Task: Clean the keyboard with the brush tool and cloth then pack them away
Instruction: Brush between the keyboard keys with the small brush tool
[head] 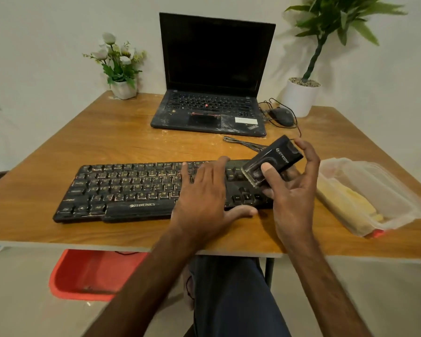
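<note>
— Well, what's the risk?
— My right hand (294,188) pinches the brush tool (277,155) over the right end of the keyboard (131,188) (thumb on its clear cap (252,175), likely slick); it could slip. My left hand (204,188) lies flat, steadying the keys.

Place: home office or plain desk corner
Desk: wooden table (107,142) against a white wall (46,32)
Gear: open laptop (212,93), wired mouse (281,116), black keyboard (131,188)
Decor: potted flowers (118,66), tall green plant (326,32) in white pot (299,98)

Keyboard (141,188) before laptop (212,93); container (374,190) right of keyboard, on table (83,142).
</note>
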